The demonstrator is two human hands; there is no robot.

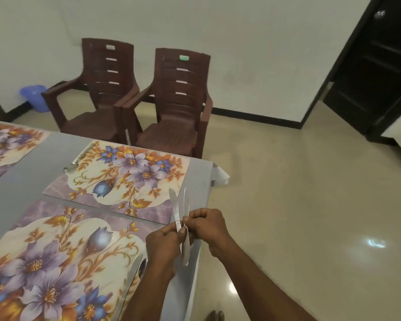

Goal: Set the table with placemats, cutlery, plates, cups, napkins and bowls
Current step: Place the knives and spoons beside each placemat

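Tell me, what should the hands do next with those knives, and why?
Probably the left hand should take one knife from the right hand and lay it on the middle placemat, whose near edge is bare; the nearest placemat already has a knife.

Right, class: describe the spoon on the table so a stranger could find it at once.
Start at the grey table and find the flowered placemat nearest the two brown chairs. The spoon lies along that mat's left edge. Unlike the knives gripped in the hands, nothing touches it.
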